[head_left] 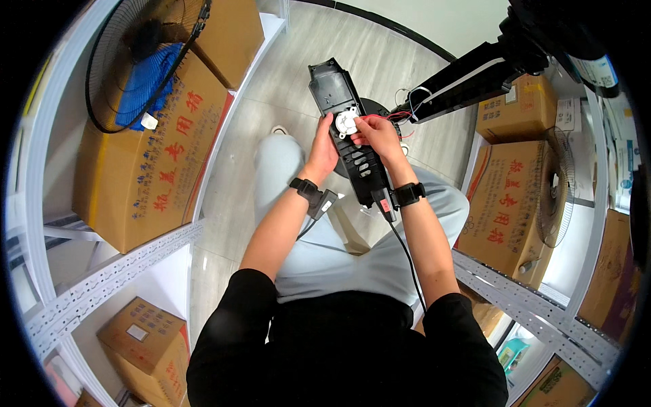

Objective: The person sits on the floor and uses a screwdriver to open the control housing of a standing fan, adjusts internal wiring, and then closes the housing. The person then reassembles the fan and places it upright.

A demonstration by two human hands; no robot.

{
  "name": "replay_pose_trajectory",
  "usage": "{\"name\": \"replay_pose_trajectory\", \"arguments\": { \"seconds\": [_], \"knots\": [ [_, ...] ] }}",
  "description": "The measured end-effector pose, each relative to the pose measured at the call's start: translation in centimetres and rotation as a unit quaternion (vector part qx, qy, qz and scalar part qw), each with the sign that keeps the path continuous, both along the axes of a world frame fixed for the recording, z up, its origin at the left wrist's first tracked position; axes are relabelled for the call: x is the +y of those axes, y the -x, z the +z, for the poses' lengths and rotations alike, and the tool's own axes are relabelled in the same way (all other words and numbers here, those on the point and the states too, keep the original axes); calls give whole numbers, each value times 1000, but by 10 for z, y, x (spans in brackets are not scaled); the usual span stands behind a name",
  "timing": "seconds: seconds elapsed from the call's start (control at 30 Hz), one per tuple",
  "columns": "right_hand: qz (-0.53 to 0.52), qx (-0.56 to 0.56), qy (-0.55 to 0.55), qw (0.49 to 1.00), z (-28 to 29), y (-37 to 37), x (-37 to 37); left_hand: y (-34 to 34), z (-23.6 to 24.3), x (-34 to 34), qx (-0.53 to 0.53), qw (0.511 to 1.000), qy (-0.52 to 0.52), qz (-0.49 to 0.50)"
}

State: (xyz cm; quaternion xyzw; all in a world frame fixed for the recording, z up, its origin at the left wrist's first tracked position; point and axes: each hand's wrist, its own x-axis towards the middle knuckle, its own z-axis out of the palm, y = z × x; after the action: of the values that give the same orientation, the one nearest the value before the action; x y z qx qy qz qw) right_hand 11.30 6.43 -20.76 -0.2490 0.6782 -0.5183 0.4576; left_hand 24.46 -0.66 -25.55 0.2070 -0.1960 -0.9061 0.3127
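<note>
A long black plastic housing [369, 178] with slots lies lengthwise between my knees. Against its left edge my left hand [321, 152] is closed, steadying it, with some fingers hidden beneath. On its middle sits a white round part [345, 123] with small mounting ears. My right hand [381, 138] pinches the right side of that part between thumb and fingertips. Thin red wires [401, 117] run from beside the right fingers toward a black stand [468, 78] at the upper right. Both wrists wear black straps with small cabled boxes.
Metal shelving [122, 279] flanks me on the left with a large cardboard box [152, 159] and a round fan grille [102, 74]. More boxes [505, 203] and another fan grille [557, 186] stand on the right. A dark round base [371, 107] rests on the floor behind the housing.
</note>
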Motion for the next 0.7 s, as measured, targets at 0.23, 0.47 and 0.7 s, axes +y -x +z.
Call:
{"name": "replay_pose_trajectory", "arguments": {
  "seconds": [0.23,0.47,0.7],
  "knots": [
    [-34,32,-8,999,-1,-3,-2,-1,2,4,-35,998,52,10],
    [1,172,-78,982,20,-7,-2,-3,0,1,-34,998,48,-4],
    [33,283,-177,942,40,-9,8,5,-3,5,-62,997,44,25]
  ]
}}
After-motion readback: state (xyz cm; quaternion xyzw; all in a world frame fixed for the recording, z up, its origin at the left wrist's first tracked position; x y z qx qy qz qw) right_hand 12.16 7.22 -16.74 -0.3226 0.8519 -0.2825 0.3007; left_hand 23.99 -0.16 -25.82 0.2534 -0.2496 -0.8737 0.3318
